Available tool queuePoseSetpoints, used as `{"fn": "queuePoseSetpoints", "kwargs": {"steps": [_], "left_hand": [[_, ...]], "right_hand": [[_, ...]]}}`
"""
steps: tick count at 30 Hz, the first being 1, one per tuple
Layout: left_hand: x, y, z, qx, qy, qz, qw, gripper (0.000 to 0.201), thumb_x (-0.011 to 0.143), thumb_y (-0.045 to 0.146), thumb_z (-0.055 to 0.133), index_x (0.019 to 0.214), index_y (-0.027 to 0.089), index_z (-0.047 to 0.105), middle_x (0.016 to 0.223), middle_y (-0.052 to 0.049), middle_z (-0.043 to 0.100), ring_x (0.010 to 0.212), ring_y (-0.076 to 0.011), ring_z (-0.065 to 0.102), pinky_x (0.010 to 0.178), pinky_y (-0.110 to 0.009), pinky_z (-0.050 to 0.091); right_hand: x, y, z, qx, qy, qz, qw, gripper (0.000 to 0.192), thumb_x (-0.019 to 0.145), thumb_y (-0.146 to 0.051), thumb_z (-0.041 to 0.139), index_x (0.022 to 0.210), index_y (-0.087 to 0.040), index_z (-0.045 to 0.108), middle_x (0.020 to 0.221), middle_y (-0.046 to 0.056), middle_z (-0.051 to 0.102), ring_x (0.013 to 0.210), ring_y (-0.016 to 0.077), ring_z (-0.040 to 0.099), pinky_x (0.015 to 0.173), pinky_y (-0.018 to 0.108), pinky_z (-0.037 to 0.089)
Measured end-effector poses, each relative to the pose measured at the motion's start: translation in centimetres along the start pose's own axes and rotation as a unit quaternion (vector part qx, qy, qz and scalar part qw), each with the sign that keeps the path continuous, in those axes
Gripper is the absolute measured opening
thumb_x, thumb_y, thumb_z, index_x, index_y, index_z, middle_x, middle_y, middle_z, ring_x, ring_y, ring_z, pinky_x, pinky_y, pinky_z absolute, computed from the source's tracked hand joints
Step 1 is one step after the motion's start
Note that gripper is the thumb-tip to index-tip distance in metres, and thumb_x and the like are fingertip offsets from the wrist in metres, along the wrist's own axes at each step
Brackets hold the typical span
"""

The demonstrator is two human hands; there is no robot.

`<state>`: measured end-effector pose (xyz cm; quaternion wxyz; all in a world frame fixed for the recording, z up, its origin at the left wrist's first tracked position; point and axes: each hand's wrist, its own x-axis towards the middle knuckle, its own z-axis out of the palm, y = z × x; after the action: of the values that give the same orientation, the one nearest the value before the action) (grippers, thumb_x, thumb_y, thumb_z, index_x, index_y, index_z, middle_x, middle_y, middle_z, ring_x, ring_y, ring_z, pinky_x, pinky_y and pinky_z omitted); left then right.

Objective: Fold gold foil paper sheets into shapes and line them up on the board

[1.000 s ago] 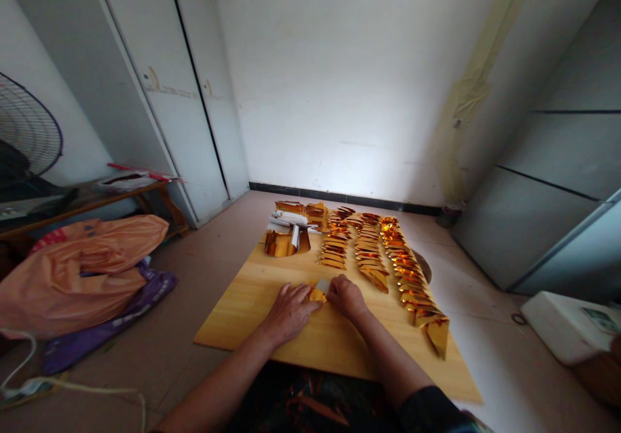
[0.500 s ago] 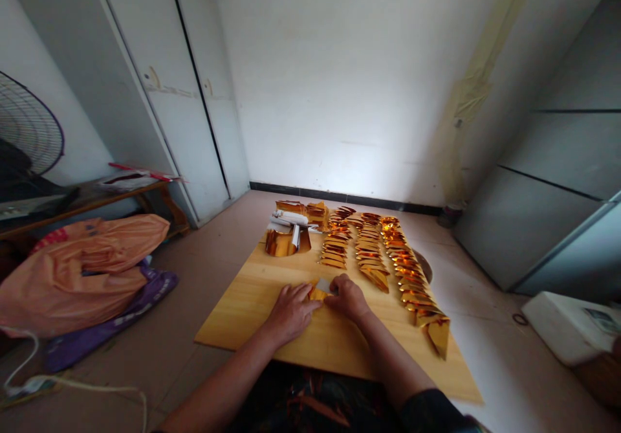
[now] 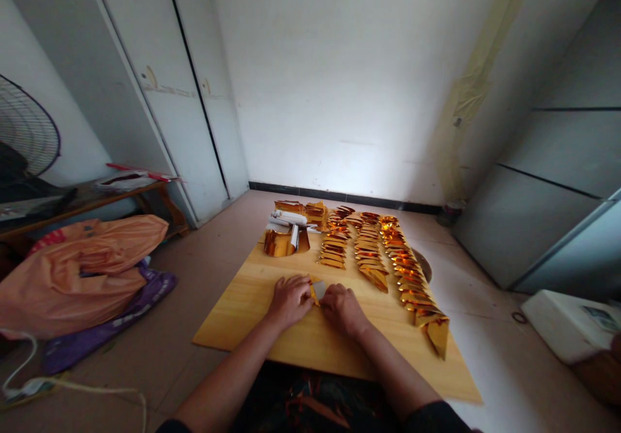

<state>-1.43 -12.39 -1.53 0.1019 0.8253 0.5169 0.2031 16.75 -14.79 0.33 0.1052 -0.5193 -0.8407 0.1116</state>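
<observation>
Between my hands, low over the wooden board, is a small piece of gold foil paper with a grey-white back, partly folded. My left hand pinches its left edge, fingers closed. At its right side my right hand has curled fingers closed on the paper's edge; the fingertips are partly hidden. Beyond the hands stand rows of folded gold paper pieces, the rightmost row running nearest to me. At the board's far left lies a curled stack of gold paper sheets with white backs.
An orange bag and a purple bag lie on the floor at left, near a white cable. A fan and grey cabinet stand behind. At right are a grey refrigerator and a white box.
My left fingers have drawn in from lying spread to a pinch on the paper. The right hand has turned over the paper's right edge, and the paper shows a different fold.
</observation>
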Motion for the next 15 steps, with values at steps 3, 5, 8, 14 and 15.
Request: {"fn": "queuePoseSetpoints", "kwargs": {"steps": [3, 5, 8, 14, 15], "left_hand": [[0.3, -0.5, 0.0, -0.014, -0.017, -0.002, 1.0, 0.008, 0.076, 0.023, 0.058, 0.082, 0.022, 0.063, 0.127, -0.004, 0.06, 0.122, -0.0233, 0.048, 0.103, -0.048, 0.029], [0.5, -0.9, -0.1, -0.02, -0.037, 0.009, 0.999, 0.008, 0.076, 0.023, 0.057, 0.082, 0.022, 0.062, 0.127, -0.004, 0.059, 0.123, -0.0232, 0.047, 0.104, -0.048, 0.028], [0.5, -1.5, -0.3, -0.023, -0.057, 0.023, 0.998, 0.005, 0.076, 0.023, 0.056, 0.08, 0.022, 0.06, 0.129, -0.003, 0.058, 0.126, -0.0229, 0.045, 0.104, -0.047, 0.027], [0.5, -1.7, -0.4, -0.032, -0.063, 0.031, 0.997, 0.003, 0.076, 0.022, 0.056, 0.079, 0.022, 0.058, 0.13, -0.003, 0.057, 0.126, -0.0219, 0.045, 0.103, -0.046, 0.028], [0.5, -1.7, -0.4, -0.033, -0.063, 0.032, 0.997, 0.004, 0.076, 0.022, 0.056, 0.079, 0.022, 0.058, 0.131, -0.003, 0.057, 0.126, -0.022, 0.044, 0.104, -0.045, 0.027]], "right_hand": [[-0.5, -0.9, 0.4, 0.013, 0.002, -0.037, 0.999, 0.018, 0.085, -0.022, 0.052, 0.087, -0.025, 0.069, 0.094, 0.004, 0.062, 0.094, 0.0186, 0.051, 0.079, 0.029, 0.036], [-0.6, -0.7, 0.6, 0.03, -0.001, -0.056, 0.998, 0.017, 0.084, -0.022, 0.053, 0.087, -0.024, 0.07, 0.093, 0.004, 0.062, 0.092, 0.0179, 0.051, 0.079, 0.028, 0.036], [-0.5, 0.8, 0.9, 0.075, 0.013, -0.073, 0.994, 0.014, 0.08, -0.022, 0.061, 0.089, -0.024, 0.071, 0.092, 0.004, 0.062, 0.089, 0.0171, 0.052, 0.079, 0.027, 0.038], [-0.2, 3.0, 1.7, 0.113, 0.072, -0.098, 0.986, 0.025, 0.073, -0.022, 0.069, 0.098, -0.024, 0.071, 0.105, 0.005, 0.061, 0.096, 0.019, 0.053, 0.085, 0.03, 0.039], [-0.1, 3.0, 1.8, 0.112, 0.075, -0.099, 0.986, 0.024, 0.074, -0.022, 0.069, 0.097, -0.025, 0.071, 0.104, 0.005, 0.062, 0.095, 0.0189, 0.053, 0.085, 0.03, 0.039]]}}
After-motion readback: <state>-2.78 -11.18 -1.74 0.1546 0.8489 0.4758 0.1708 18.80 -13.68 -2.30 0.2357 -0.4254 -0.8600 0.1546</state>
